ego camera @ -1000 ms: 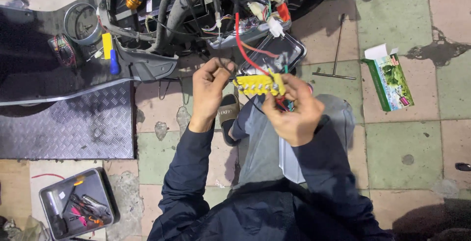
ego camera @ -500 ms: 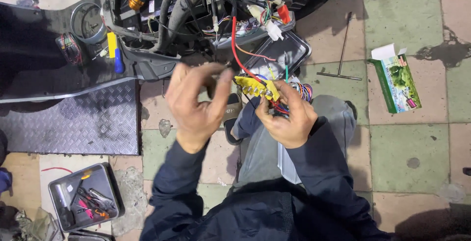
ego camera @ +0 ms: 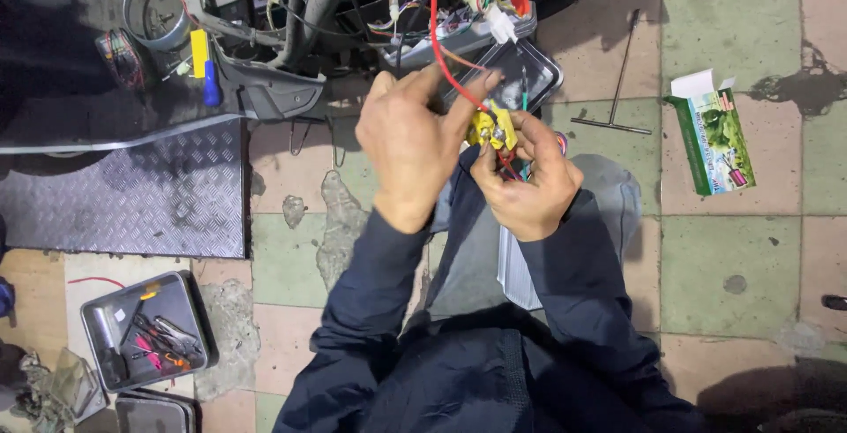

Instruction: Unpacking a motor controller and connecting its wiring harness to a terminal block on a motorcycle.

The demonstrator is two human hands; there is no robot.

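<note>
While we crouch over tiled floor (ego camera: 732, 257), left hand (ego camera: 408, 146) raised, thumb and forefinger pinching thin red wire (ego camera: 445, 67) just above small yellow plastic connector block (ego camera: 490, 126). Block sits between hands, touching both. Right hand (ego camera: 528, 182) nearer, fingers closed around block from below; wire runs up-left toward scooter wiring (ego camera: 388, 1).

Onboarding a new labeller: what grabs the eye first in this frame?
Mid-frame, the left hand and right hand meet around a small yellow connector block, with a red wire running up from it into the tangle of wiring of an opened vehicle along the top edge. To the right on the tiled floor lie a green carton and a T-handle tool; a grey tray of hand tools sits lower left.
</note>
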